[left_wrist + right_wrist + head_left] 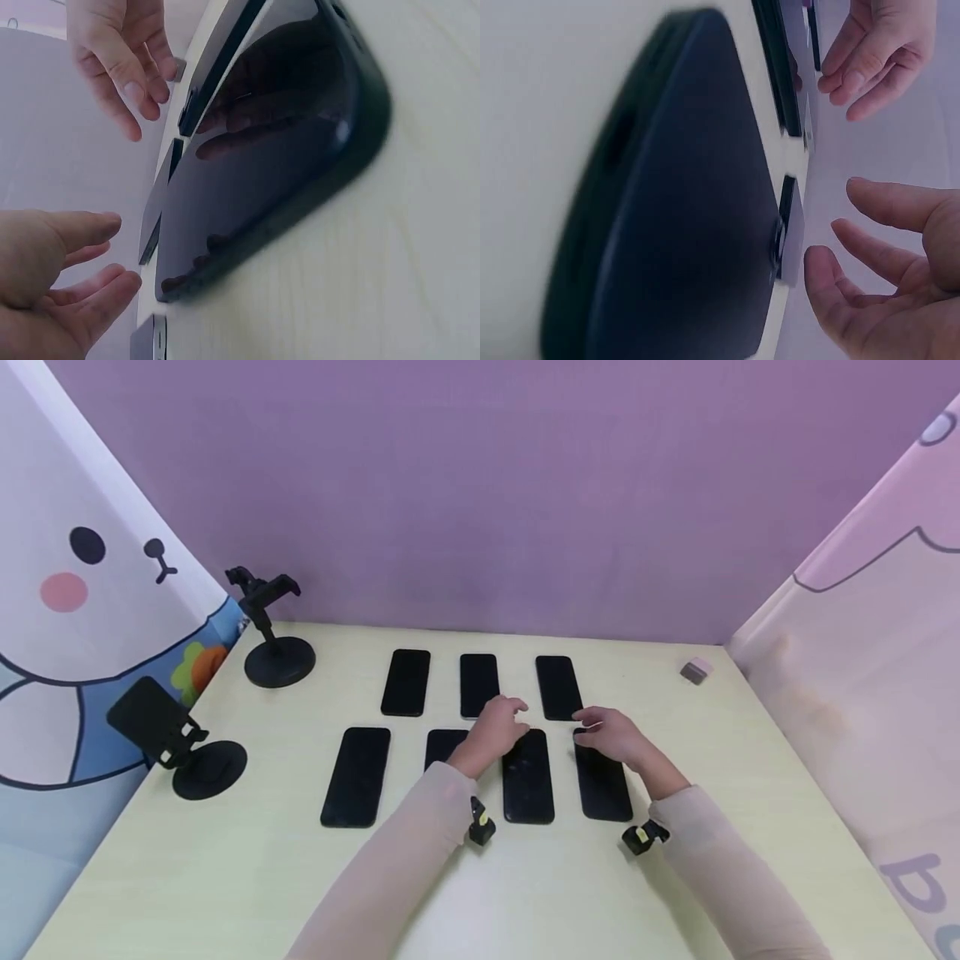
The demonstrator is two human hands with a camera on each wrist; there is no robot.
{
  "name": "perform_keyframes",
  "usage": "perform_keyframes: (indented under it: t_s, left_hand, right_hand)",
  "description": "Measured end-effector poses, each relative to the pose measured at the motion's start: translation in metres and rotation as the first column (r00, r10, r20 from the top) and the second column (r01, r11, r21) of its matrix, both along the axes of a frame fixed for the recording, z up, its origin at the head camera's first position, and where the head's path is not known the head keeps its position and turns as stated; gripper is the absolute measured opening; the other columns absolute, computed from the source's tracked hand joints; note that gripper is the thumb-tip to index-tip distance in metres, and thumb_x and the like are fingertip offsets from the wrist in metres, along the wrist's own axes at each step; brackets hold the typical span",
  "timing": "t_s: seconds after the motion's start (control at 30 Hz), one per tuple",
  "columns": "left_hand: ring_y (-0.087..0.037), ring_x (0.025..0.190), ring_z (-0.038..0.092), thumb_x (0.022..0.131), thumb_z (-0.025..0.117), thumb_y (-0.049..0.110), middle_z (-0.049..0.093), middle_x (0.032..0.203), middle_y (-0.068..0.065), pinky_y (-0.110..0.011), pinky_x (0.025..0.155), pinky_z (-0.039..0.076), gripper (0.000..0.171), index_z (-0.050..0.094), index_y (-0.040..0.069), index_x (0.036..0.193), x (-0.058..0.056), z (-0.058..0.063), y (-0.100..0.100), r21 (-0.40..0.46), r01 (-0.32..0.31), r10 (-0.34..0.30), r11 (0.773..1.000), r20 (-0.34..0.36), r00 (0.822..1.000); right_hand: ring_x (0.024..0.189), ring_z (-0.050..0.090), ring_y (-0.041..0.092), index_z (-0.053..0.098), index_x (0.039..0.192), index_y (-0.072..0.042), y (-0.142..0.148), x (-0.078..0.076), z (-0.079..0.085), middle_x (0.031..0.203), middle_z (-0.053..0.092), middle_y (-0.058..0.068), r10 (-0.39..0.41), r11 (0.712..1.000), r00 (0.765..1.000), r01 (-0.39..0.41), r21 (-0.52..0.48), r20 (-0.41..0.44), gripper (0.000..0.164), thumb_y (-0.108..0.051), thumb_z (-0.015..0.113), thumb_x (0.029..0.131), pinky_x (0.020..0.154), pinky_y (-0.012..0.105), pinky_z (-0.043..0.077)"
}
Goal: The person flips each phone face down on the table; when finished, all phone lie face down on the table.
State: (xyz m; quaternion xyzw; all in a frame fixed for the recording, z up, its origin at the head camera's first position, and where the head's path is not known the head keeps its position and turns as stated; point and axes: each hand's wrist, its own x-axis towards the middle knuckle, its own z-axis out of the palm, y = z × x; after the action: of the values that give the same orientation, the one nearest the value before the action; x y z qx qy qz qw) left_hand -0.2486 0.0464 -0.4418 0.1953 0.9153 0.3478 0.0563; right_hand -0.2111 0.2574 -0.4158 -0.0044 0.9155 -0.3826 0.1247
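Note:
Several black smartphones lie flat in two rows on the table. My left hand hovers over the phones' middle, fingers loosely bent and holding nothing. Near it are the back middle phone, a partly hidden front phone and the front phone just right of it. Above the far end of the front right phone is my right hand, its thumb and fingers apart with nothing between them. The left wrist view shows a glossy phone close up, apart from the left hand.
More phones lie at back left, back right and front left. Two black stands with round bases, one farther back and one nearer, occupy the left side. A small grey-and-white block sits at back right. Fabric walls enclose the table.

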Motion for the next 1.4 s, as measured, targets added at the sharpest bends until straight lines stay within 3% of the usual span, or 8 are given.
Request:
perform_keyframes:
  t_s: [0.17,0.33,0.5,0.6,0.8,0.97,1.13,1.4]
  left_hand:
    - [-0.028,0.111,0.056,0.092,0.068,0.013,0.060,0.118,-0.016,-0.036,0.091,0.047,0.032,0.065,0.002,0.123,0.005,-0.002,-0.012,-0.049,-0.030,0.031,0.998,0.032,0.999]
    - [-0.028,0.115,0.054,0.091,0.070,0.014,0.062,0.119,-0.015,-0.039,0.093,0.046,0.034,0.065,0.003,0.123,0.008,-0.001,-0.019,-0.089,-0.054,0.063,0.995,0.094,0.994]
    - [-0.025,0.100,0.059,0.089,0.072,0.012,0.066,0.106,-0.013,-0.038,0.087,0.048,0.035,0.065,0.001,0.122,0.011,-0.004,-0.019,-0.044,-0.034,0.041,0.998,0.157,0.987]
    - [-0.025,0.097,0.059,0.088,0.073,0.010,0.066,0.105,-0.013,-0.037,0.087,0.048,0.033,0.066,-0.001,0.118,0.012,-0.007,-0.019,-0.010,-0.022,0.023,1.000,0.152,0.988]
    - [-0.023,0.091,0.058,0.086,0.074,0.008,0.066,0.104,-0.012,-0.036,0.084,0.048,0.029,0.069,-0.002,0.113,0.011,-0.011,-0.020,0.019,-0.020,0.017,1.000,0.132,0.991]
    - [-0.025,0.098,0.060,0.088,0.073,0.008,0.066,0.110,-0.014,-0.038,0.087,0.049,0.033,0.067,-0.003,0.119,0.009,-0.012,-0.020,0.029,-0.028,0.024,0.999,0.139,0.990]
    - [-0.025,0.098,0.061,0.089,0.071,0.009,0.067,0.109,-0.014,-0.037,0.086,0.049,0.032,0.067,-0.002,0.119,0.008,-0.014,-0.019,0.051,-0.037,0.029,0.998,0.145,0.989]
    - [-0.014,0.068,0.063,0.088,0.072,0.007,0.068,0.098,-0.012,-0.028,0.069,0.050,0.029,0.069,0.002,0.117,0.010,-0.016,-0.016,0.173,-0.087,0.048,0.981,0.222,0.974]
  right_hand:
    - [0.105,0.057,0.036,0.058,0.126,0.006,-0.019,-0.001,-0.005,0.117,0.058,0.024,0.039,0.999,0.999,-0.039,0.022,-0.022,0.039,-0.006,0.066,0.090,0.085,0.046,0.050]
    - [0.096,0.061,0.030,0.060,0.125,0.002,-0.037,-0.003,-0.007,0.113,0.061,0.020,0.053,0.998,0.998,-0.054,0.033,0.014,0.038,-0.008,0.068,0.089,0.078,0.039,0.052]
    - [0.078,0.064,0.022,0.056,0.127,0.004,-0.049,-0.003,-0.011,0.108,0.060,0.019,0.015,1.000,0.997,-0.016,0.004,0.078,0.041,-0.006,0.068,0.089,0.067,0.032,0.054]
    - [0.073,0.064,0.021,0.055,0.128,0.004,-0.053,-0.005,-0.016,0.105,0.060,0.018,-0.031,0.999,0.994,0.034,-0.027,0.100,0.044,-0.003,0.070,0.087,0.065,0.032,0.055]
    - [0.070,0.063,0.020,0.055,0.127,0.005,-0.057,-0.008,-0.020,0.102,0.061,0.017,-0.053,0.997,0.993,0.059,-0.056,0.107,0.048,-0.002,0.073,0.084,0.061,0.032,0.055]
    - [0.069,0.060,0.017,0.054,0.129,0.005,-0.052,-0.012,-0.019,0.101,0.059,0.017,-0.078,0.981,0.989,0.099,-0.168,0.128,0.048,0.002,0.072,0.085,0.058,0.029,0.052]
    - [0.075,0.059,0.017,0.050,0.133,0.008,-0.046,-0.014,-0.015,0.110,0.052,0.021,-0.051,0.953,0.988,0.093,-0.289,0.149,0.048,0.005,0.067,0.088,0.062,0.028,0.053]
    - [0.078,0.053,0.017,0.045,0.135,0.013,-0.037,-0.016,-0.006,0.103,0.046,0.014,0.032,0.913,0.985,0.041,-0.406,0.171,0.046,0.006,0.060,0.093,0.071,0.034,0.055]
